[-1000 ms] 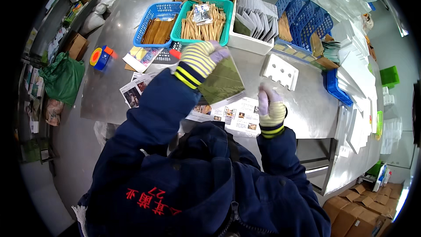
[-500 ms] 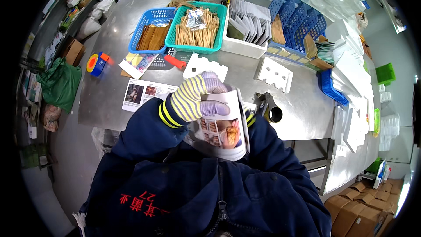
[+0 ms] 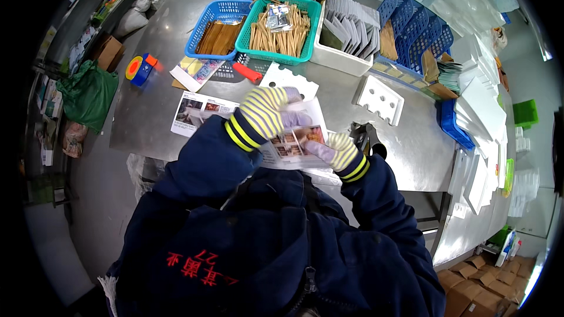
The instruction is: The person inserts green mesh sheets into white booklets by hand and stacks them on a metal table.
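Observation:
Between my gloved hands is a small stack of printed sheets (image 3: 286, 148) with food pictures, low over the table's near edge and partly blurred. My left hand (image 3: 264, 113), in a yellow-and-white striped glove with lilac fingertips, is closed at the sheets' upper left side. The right hand (image 3: 336, 151) grips their lower right side, its thumb on the printed face and its other fingers mostly hidden behind. Beside my left wrist a printed leaflet (image 3: 189, 114) lies flat. A white foam piece with holes (image 3: 288, 79) lies just beyond the sheets.
At the back stand a blue basket (image 3: 197, 38), a green basket (image 3: 242, 38) of tan strips, a white box (image 3: 338, 60) of envelopes and blue dividers (image 3: 405, 29). A black tape dispenser (image 3: 367, 136), another foam piece (image 3: 382, 101) and a red-handled tool (image 3: 247, 72) lie nearer.
The sheets have tipped from upright to flatter and moved away from my chest. My right hand has come out from behind them, its thumb now on the front. The view has shifted slightly.

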{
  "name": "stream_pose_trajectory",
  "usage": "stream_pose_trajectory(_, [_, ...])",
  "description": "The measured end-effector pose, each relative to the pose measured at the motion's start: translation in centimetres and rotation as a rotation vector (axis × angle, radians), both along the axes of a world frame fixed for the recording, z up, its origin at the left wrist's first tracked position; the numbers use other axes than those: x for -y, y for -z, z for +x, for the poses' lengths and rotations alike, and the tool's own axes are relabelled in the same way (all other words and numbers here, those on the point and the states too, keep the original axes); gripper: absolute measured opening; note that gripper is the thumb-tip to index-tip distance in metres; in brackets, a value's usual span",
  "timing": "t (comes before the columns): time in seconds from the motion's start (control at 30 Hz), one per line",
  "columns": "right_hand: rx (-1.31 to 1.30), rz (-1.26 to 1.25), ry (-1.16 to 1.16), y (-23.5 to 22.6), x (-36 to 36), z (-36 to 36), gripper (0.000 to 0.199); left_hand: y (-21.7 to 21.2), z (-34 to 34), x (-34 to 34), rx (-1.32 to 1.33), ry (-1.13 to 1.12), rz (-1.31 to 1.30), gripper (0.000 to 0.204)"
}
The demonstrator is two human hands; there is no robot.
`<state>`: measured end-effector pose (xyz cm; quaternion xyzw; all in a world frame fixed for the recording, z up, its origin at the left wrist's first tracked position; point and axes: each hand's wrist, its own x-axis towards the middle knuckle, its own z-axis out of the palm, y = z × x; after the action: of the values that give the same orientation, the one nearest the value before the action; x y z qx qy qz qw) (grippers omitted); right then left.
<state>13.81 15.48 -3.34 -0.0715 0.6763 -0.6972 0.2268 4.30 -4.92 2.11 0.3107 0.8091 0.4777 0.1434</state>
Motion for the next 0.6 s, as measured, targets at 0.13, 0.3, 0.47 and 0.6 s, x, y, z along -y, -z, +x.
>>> stream_pose_trajectory(0.13, [-0.058, 0.102, 0.183, 0.3, -3.0, 0.9, 0.028, 2.5, -2.6, 2.7, 0.341, 0.088, 0.019, 0.035])
stream_pose_trajectory(0.3, [-0.499, 0.177, 0.385, -0.6, -2.3, 0.1, 0.034, 4.6, -2.9, 2.6, 0.459, 0.181, 0.039, 0.039])
stream_pose_trajectory(0.47, [-1.046, 1.031, 0.274, 1.0, 2.7, 1.6, 0.046, 3.6, -2.4, 1.9, 0.989, -0.069, 0.599, 0.036])
stream_pose_trajectory(0.6, [-0.967, 1.015, 0.2, 2.3, 7.1, 1.3, 0.053, 3.5, -2.2, 2.1, 0.251, -0.033, 0.25, 0.022])
